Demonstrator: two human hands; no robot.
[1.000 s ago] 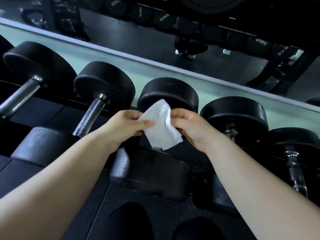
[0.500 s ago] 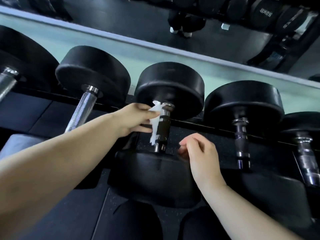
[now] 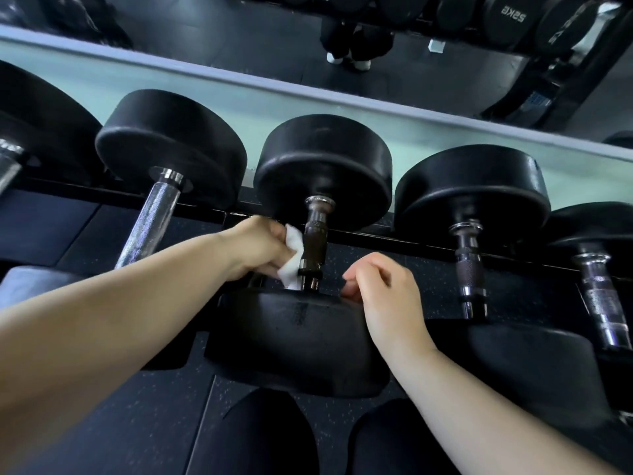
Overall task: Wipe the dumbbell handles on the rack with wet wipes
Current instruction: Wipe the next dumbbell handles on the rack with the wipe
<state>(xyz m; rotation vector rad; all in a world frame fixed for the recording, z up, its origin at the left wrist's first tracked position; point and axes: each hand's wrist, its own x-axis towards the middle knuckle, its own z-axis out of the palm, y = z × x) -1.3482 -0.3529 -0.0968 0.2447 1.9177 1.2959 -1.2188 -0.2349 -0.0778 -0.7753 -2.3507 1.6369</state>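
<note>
Rack runs left-right under a mirror. Dumbbells lie side by side with far heads close together, so the open room is the gaps between handles. Centre dumbbell: its handle stands apart from the left neighbour's handle and the right neighbour's handle. Left hand comes in through the left gap, fingers curled round the wet wipe, holding it against the handle's left side. Right hand sits in the right gap, loosely curled, holding nothing, fingertips by the near head's top edge.

Left hand presses wipe against handle (right hand idle).
</note>
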